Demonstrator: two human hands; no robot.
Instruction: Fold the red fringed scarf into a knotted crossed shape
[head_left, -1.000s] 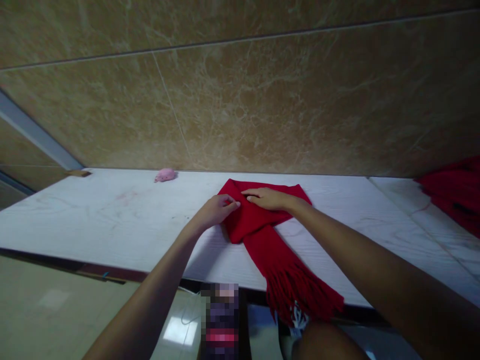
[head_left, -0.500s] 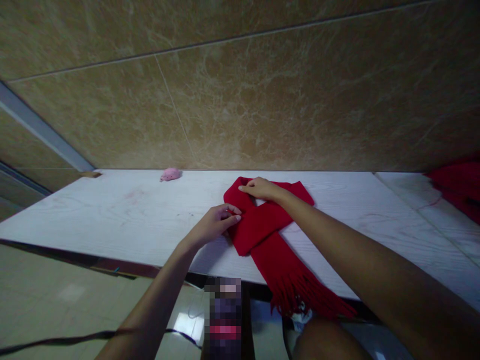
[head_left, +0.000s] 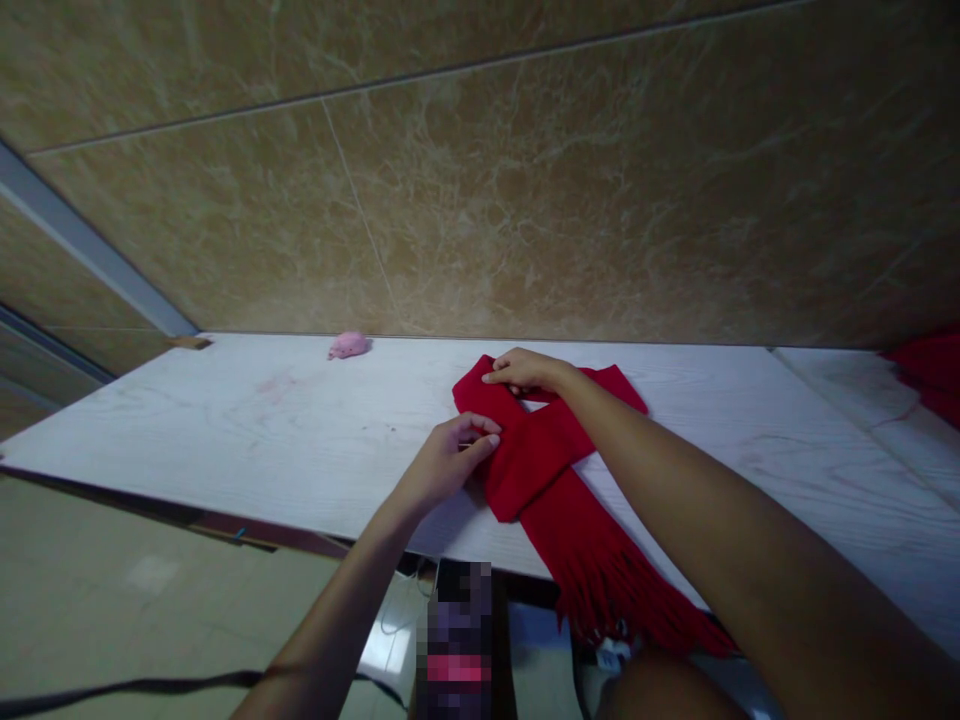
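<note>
A red fringed scarf [head_left: 544, 445] lies folded in a crossed loop on the white wood-grain table, its fringe hanging over the front edge. At the loop's left side, my left hand [head_left: 457, 455] has thumb and fingers closed on the scarf's edge. My right hand [head_left: 525, 370] reaches over the loop and pinches the fabric near its far left corner. A small gap in the loop shows the table beneath my right hand. My right forearm covers part of the scarf's right side.
The white table [head_left: 300, 450] runs along a brown marbled tile wall [head_left: 525, 200]. A small pink toy animal [head_left: 349, 345] sits near the wall, left of the scarf. More red fabric [head_left: 930, 370] lies at the far right. Below the front edge are a tiled floor and a dark strap [head_left: 135, 687].
The whole view has shifted slightly, so things appear a little further right. Both hands stay on the scarf, with little change in its folds.
</note>
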